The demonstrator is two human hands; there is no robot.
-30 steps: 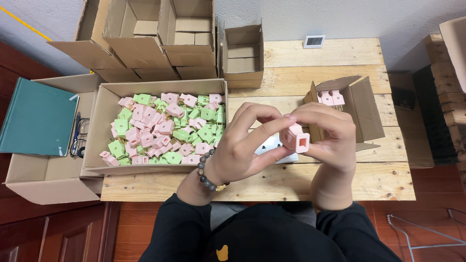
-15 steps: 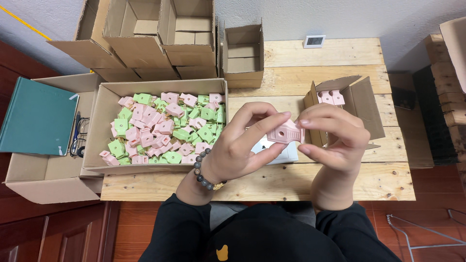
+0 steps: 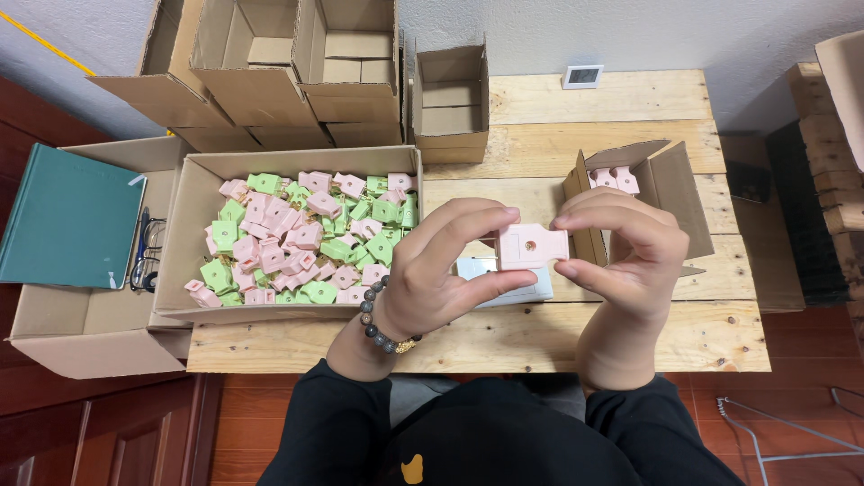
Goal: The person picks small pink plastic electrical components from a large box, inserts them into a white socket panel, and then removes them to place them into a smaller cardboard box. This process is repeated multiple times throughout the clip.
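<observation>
Holding the pink plug (image 3: pixel 531 246) in front of your chest, you have both hands on it. Your left hand (image 3: pixel 441 274) closes on its left end, with fingers over the top and the thumb below. Your right hand (image 3: pixel 630 252) pinches the right end between fingertips and thumb. So both grips are clamped on the same piece. Its long axis lies left to right, its flat face with a small hole looks up at you, and neither hand is nearer than the other.

Under the plug, on the wooden table (image 3: pixel 630 333), a flat white piece (image 3: pixel 504 279) lies partly hidden by your fingers. To the left is the big cardboard box (image 3: pixel 193 225), filled with pink and green plugs (image 3: pixel 306 234) in a loose heap. To the right, just beside your right hand, a small cardboard box (image 3: pixel 670 184) stands tilted and holds a few pink plugs (image 3: pixel 612 178). Empty cartons (image 3: pixel 297 63) are stacked at the back. A small white device with a dark screen (image 3: pixel 583 76) leans at the wall. A green folder (image 3: pixel 67 216) lies far left.
</observation>
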